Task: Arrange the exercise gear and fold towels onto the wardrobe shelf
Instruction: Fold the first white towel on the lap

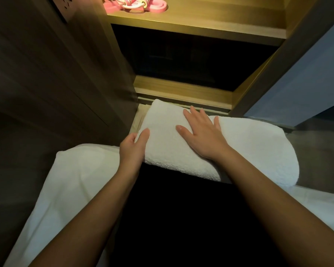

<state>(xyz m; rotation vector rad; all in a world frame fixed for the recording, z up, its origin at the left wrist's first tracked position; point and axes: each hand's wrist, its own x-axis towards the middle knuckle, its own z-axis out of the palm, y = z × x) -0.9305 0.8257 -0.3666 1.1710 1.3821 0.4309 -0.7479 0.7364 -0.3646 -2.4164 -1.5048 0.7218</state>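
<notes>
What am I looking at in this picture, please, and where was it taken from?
There is no machine here: a person wears a camera on the head, looking forward and down at their bare hands. In front stands an open wardrobe; pink exercise gear lies on its lit upper shelf. Before it lies a folded white towel. The right hand lies flat on top, fingers spread; the left hand holds the towel's left edge, thumb on top. White bedding shows at lower left.

A: What stands on your left?
B: You have a dark brown wood-grain door panel [46, 74] there, and a smooth white bed sheet [75, 180] below it.
A: And on your right?
B: A flat, pale blue-grey panel [307, 74] in a dark frame.
</notes>
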